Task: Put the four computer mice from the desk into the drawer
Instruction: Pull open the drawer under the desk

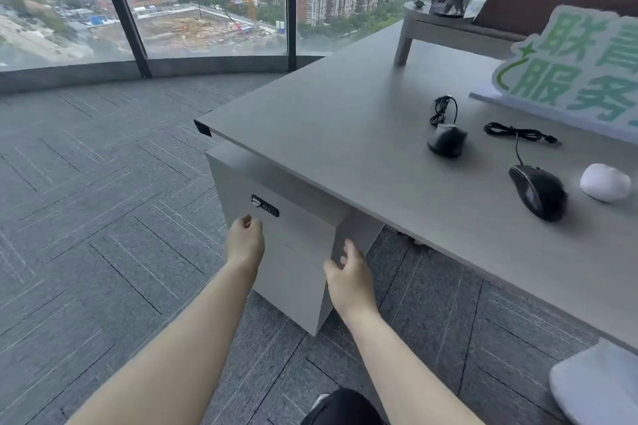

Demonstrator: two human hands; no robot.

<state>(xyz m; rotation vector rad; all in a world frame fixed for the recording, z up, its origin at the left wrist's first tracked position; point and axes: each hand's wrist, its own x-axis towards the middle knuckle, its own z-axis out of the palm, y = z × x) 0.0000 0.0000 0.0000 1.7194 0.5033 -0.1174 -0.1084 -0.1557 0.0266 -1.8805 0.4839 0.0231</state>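
Grey carpet and a curved window wall surround the desk [345,134], the reference landmark. Beneath its near corner stands the drawer [290,252] unit, shut, with a lock plate [264,206] near its top. The left hand [245,241], loosely curled and holding nothing, sits at the front's left edge just below the lock; the right hand [352,272], fingers spread and empty, reaches the front's right edge, probably to pull it open. On the desktop, well apart from both hands, lie a corded black mouse [446,140], a second black mouse [538,190] and a white mouse [605,181]; a fourth is not visible.
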